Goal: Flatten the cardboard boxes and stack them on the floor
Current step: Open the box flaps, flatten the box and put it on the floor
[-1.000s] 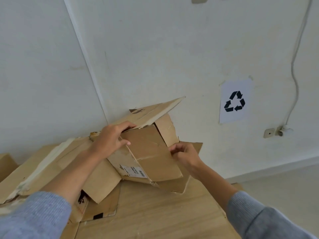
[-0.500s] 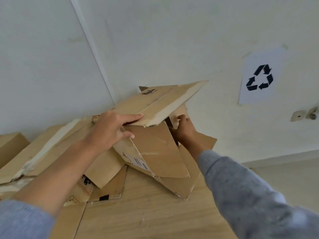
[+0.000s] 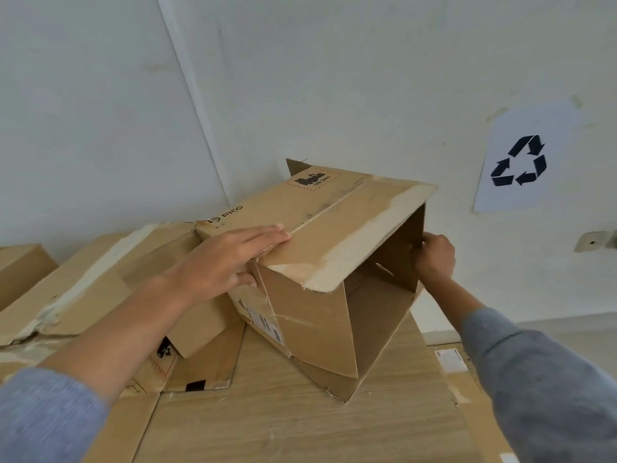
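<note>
While the box (image 3: 334, 259) sits mid-frame, open end facing right, both hands look set up to collapse it: left hand (image 3: 230, 259) lies flat on the top panel, fingers straight, thumb hooked under the near edge, likely pinning it down; right hand (image 3: 435, 255) is clenched on the far side wall's edge at centre right, arm stretched out, probably to fold that wall in. Box rests on flattened cardboard (image 3: 100, 289) at left, so it's not yet flat or stacked
</note>
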`<state>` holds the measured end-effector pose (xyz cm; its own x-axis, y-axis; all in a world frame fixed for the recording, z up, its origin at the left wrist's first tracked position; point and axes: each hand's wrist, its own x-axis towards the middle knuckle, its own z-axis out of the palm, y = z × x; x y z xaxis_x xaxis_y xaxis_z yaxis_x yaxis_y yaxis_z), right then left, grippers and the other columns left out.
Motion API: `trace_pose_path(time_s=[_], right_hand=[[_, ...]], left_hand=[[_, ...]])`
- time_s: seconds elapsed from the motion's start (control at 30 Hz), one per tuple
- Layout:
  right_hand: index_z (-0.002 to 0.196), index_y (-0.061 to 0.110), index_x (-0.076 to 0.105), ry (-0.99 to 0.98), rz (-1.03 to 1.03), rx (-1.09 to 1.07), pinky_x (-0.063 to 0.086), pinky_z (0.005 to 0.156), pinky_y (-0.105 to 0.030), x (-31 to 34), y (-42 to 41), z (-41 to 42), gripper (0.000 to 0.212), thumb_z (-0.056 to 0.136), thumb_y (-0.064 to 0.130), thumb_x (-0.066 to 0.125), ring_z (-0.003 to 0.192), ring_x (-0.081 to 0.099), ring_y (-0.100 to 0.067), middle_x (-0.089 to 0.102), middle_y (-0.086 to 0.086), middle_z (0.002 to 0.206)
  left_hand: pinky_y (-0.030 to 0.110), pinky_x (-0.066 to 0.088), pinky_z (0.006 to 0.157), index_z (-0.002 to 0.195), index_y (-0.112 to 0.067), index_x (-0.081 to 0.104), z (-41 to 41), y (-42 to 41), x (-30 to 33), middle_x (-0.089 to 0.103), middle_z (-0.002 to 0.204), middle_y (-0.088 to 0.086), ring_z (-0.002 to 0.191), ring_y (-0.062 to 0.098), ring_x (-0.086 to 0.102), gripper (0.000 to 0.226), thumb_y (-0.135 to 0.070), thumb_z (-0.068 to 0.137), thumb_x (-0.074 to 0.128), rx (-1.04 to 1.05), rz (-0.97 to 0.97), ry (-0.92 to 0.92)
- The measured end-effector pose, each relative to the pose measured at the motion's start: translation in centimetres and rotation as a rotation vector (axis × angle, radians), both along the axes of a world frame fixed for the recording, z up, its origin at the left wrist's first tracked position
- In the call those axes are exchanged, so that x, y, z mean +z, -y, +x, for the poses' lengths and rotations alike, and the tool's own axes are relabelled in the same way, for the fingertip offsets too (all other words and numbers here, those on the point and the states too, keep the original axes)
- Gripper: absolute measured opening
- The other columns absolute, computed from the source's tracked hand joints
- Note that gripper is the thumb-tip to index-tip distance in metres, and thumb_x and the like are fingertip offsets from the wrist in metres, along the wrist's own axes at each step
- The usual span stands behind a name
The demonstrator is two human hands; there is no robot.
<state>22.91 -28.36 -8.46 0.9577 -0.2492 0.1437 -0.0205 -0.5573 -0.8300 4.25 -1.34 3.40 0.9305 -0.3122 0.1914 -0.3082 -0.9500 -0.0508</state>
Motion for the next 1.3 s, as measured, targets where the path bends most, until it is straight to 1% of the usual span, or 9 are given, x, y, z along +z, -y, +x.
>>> trace_pose_path(time_s=[0.2,0.33,0.47,0.6,0.8,0.93,1.07,1.17,1.3], right_hand=[[0.120,0.010,0.063,-0.043,0.345,0.003,0.049,0.088,-0.030,1.1,0.8,-1.2,0.030,0.095,0.016,0.048,0.104,0.061,-0.028,0.065,-0.012,0.117],[0.124,0.014,0.057,-0.104,0.352,0.129,0.046,0.096,-0.035,1.7,0.6,-3.4,0.032,0.094,0.022,0.050,0.111,0.055,-0.025,0.059,-0.008,0.126],[0.114,0.015,0.064,-0.065,0.365,0.276,0.045,0.097,-0.033,2.6,-0.7,-7.2,0.027,0.097,0.022,0.045,0.104,0.055,-0.020,0.063,-0.004,0.115],[0.099,0.000,0.066,0.140,0.489,0.257,0.045,0.072,-0.018,3.8,-1.8,-11.3,0.033,0.097,0.009,0.034,0.089,0.060,-0.018,0.067,-0.012,0.098],[0.129,0.009,0.048,0.263,0.394,0.125,0.042,0.097,-0.032,5.1,-3.0,-12.4,0.036,0.093,0.011,0.048,0.116,0.050,-0.022,0.052,-0.006,0.128],[0.142,0.020,0.025,0.321,0.475,0.135,0.046,0.100,-0.037,7.6,-3.1,-11.7,0.075,0.081,0.000,0.063,0.121,0.046,-0.023,0.038,-0.008,0.138],[0.144,0.039,0.022,0.421,0.240,0.188,0.050,0.089,-0.035,9.0,-1.2,-11.7,0.095,0.074,0.005,0.075,0.102,0.042,-0.015,0.029,-0.007,0.133],[0.141,0.039,0.035,0.443,0.080,0.268,0.042,0.092,-0.027,8.8,-0.4,-12.2,0.077,0.078,0.020,0.075,0.102,0.049,-0.017,0.031,-0.005,0.132],[0.127,0.035,0.057,0.427,-0.324,0.408,0.047,0.097,-0.043,5.9,-1.7,-12.7,0.040,0.091,0.017,0.056,0.118,0.054,-0.025,0.052,-0.002,0.134]], left_hand=[[0.032,0.041,0.106,0.132,-0.023,0.048,0.6,-0.7,1.8,0.050,0.130,-0.009,0.121,0.013,0.052,0.074,-0.010,0.066,0.080,-0.069,-0.130,0.229],[0.018,0.045,0.091,0.123,-0.019,0.059,0.1,0.5,3.7,0.059,0.116,-0.011,0.105,0.016,0.065,0.057,-0.009,0.070,0.077,0.012,-0.264,0.333],[-0.010,0.030,0.080,0.114,-0.014,0.067,-0.8,1.8,5.7,0.070,0.108,-0.004,0.097,0.001,0.059,0.040,0.000,0.077,0.069,0.029,-0.287,0.376],[0.011,0.045,0.074,0.100,-0.013,0.071,-1.7,2.1,7.7,0.075,0.096,0.000,0.084,0.009,0.066,0.033,0.009,0.080,0.059,0.019,-0.295,0.440],[0.014,0.035,0.057,0.098,-0.007,0.053,-1.9,1.7,10.0,0.059,0.076,-0.006,0.063,0.013,0.051,0.009,-0.004,0.090,0.051,0.032,-0.337,0.531],[0.020,0.032,0.048,0.094,-0.008,0.046,-2.0,1.2,11.2,0.054,0.062,-0.002,0.049,0.007,0.045,0.004,-0.005,0.092,0.049,0.003,-0.421,0.518],[0.028,0.044,0.053,0.086,-0.015,0.050,-3.0,-0.3,9.3,0.057,0.064,-0.004,0.058,0.007,0.057,0.019,0.003,0.088,0.050,-0.035,-0.419,0.413],[0.045,0.055,0.074,0.089,-0.011,0.061,-3.9,-1.0,7.7,0.071,0.083,0.008,0.076,0.025,0.068,0.017,0.005,0.086,0.055,-0.031,-0.484,0.317],[0.020,0.055,0.082,0.093,-0.004,0.072,-4.6,-0.5,6.2,0.074,0.094,0.010,0.078,0.001,0.069,0.014,-0.001,0.080,0.067,-0.019,-0.618,0.200]])
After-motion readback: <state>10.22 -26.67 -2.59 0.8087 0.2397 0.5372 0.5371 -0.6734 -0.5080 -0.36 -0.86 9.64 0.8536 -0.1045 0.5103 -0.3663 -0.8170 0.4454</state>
